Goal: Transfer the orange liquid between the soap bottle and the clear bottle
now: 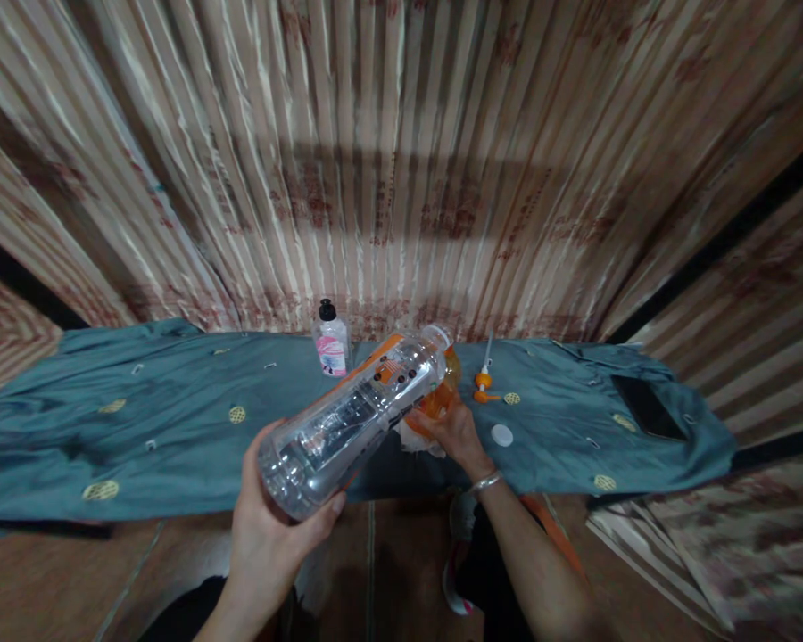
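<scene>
My left hand is wrapped round the base of a large clear plastic bottle with an orange and black label. The bottle is tilted, its mouth pointing up and right, over an orange see-through bottle. Whether the two mouths touch I cannot tell. With my right hand I grip the orange bottle, which is partly hidden behind the clear one. A white tissue shows beneath it. To the right lie an orange pump top with a thin tube and a white round cap.
A small clear bottle with a pink label and black top stands at the back of the cloth-covered table. On the right lies a dark phone. Pleated curtains hang behind the table.
</scene>
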A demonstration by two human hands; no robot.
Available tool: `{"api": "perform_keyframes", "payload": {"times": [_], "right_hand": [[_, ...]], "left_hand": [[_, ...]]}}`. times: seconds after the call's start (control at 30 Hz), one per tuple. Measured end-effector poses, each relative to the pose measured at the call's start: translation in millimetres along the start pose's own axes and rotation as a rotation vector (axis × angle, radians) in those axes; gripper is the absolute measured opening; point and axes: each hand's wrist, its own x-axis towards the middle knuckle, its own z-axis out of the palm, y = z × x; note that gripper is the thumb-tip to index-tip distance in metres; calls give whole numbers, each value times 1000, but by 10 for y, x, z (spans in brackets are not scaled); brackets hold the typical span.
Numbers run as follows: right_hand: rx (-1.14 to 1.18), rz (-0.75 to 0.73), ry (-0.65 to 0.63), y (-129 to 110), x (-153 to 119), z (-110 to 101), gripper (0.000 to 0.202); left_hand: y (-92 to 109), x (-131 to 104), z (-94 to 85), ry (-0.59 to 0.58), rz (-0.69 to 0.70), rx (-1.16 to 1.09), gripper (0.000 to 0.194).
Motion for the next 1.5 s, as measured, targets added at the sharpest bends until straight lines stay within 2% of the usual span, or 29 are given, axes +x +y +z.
{"api": "perform_keyframes", "payload": {"times": [0.1,0.37,0.53,0.97,1.33,1.5], "right_hand": [[-8,68,-6,-50,-1,-13,70],[19,104,-28,-82,7,-4,71],[16,96,-33,-54,11,-18,75],[48,65,-20,26,25,12,75],[73,55,-8,94,36,51,76],[52,55,-12,54,30,20,75]], "left_hand": [[8,-1,9,4,-5,-6,91],[11,8,11,-1,10,15,90],[34,2,28,2,-35,-38,86],[-16,16,-17,-20,26,64,91],[31,-1,22,-14,21,26,85],[13,9,9,-16,30,43,88]]}}
